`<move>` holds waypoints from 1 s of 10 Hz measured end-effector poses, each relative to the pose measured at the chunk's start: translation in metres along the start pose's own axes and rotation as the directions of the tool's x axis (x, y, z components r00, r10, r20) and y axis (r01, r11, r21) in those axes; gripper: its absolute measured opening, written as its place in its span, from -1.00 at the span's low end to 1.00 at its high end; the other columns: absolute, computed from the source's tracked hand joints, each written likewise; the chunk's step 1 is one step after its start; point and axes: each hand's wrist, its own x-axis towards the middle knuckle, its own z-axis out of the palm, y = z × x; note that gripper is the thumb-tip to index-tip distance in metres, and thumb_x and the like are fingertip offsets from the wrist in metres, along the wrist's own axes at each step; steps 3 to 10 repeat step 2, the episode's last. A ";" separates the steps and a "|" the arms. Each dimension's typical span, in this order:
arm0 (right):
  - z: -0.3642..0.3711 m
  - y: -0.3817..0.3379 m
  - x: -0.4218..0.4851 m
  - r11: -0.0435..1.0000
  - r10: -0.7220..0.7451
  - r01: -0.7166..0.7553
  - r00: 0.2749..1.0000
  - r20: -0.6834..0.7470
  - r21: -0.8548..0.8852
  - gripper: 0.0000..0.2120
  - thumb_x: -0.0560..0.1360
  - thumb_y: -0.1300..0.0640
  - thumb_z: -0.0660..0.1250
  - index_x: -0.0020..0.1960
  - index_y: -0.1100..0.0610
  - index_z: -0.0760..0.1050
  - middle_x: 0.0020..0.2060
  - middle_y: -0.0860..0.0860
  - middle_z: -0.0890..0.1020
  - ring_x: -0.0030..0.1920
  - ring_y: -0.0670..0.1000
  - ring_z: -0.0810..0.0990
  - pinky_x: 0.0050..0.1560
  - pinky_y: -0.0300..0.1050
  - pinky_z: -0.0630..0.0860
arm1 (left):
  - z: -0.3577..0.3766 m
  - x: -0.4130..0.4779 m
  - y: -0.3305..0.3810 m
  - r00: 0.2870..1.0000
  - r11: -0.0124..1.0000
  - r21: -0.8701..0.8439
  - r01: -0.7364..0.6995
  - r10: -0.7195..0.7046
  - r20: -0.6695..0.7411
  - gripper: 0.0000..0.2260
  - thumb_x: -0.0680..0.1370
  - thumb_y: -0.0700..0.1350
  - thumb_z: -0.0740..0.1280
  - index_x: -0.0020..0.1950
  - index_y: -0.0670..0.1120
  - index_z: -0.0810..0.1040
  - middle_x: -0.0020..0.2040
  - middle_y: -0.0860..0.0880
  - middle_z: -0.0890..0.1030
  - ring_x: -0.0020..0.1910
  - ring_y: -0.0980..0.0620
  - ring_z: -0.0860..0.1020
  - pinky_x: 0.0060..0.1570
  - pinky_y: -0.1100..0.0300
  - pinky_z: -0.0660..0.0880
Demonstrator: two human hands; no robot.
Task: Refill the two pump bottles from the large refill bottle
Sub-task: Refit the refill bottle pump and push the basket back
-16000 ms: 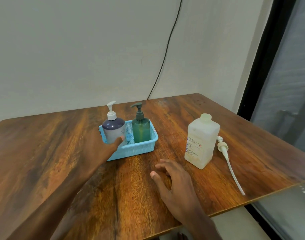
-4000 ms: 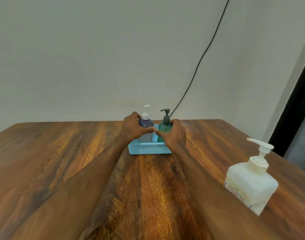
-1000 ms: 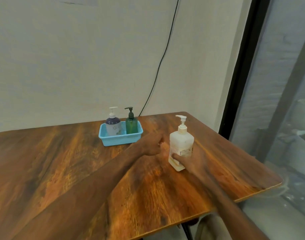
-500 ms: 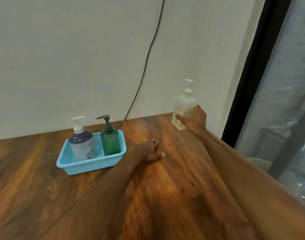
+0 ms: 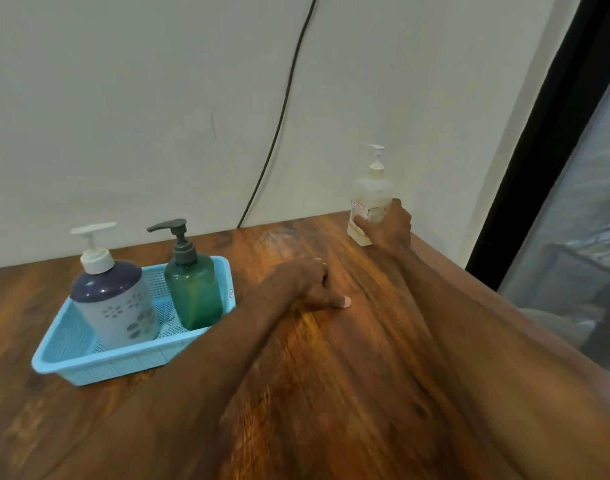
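Note:
Two pump bottles stand upright in a light blue mesh basket (image 5: 95,367) at the left: a white-and-navy one (image 5: 118,306) with a white pump, and a green one (image 5: 194,294) with a dark grey pump. The large whitish refill bottle (image 5: 371,197), pump fitted, stands at the table's far right corner near the wall. My right hand (image 5: 388,225) grips its lower body. My left hand (image 5: 312,284) rests on the wooden table to the right of the basket, fingers loosely curled, holding nothing.
The wooden table (image 5: 331,393) meets a pale wall at the back. A black cable (image 5: 279,123) hangs down the wall behind the basket. A dark window frame (image 5: 539,140) and glass lie past the table's right edge.
The refill bottle, lifted off the table's middle a second ago, now stands at the far right corner with my right hand still on it. My left hand has stayed by the basket.

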 end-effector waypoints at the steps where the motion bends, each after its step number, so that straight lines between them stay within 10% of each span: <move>1: -0.002 -0.003 -0.002 1.000 0.025 -0.025 0.999 0.024 0.000 -0.19 0.30 -0.19 0.58 0.35 0.18 0.33 0.28 0.12 0.54 0.29 0.18 0.53 0.13 0.11 0.58 | 0.002 -0.003 0.003 1.000 1.000 0.007 0.010 -0.010 0.001 -0.19 0.52 0.41 0.31 0.60 -0.07 0.28 0.61 -0.10 0.27 0.54 -0.15 0.31 0.44 -0.11 0.32; 10: -0.010 -0.005 -0.014 0.998 0.053 -0.054 0.997 0.053 0.025 -0.15 0.27 -0.16 0.63 0.35 0.19 0.31 0.29 0.12 0.52 0.31 0.19 0.51 0.12 0.10 0.59 | 0.007 -0.010 0.010 1.000 1.000 0.018 0.016 -0.016 -0.016 -0.14 0.55 0.38 0.28 0.66 -0.11 0.13 0.68 -0.11 0.12 0.62 -0.16 0.18 0.51 -0.14 0.23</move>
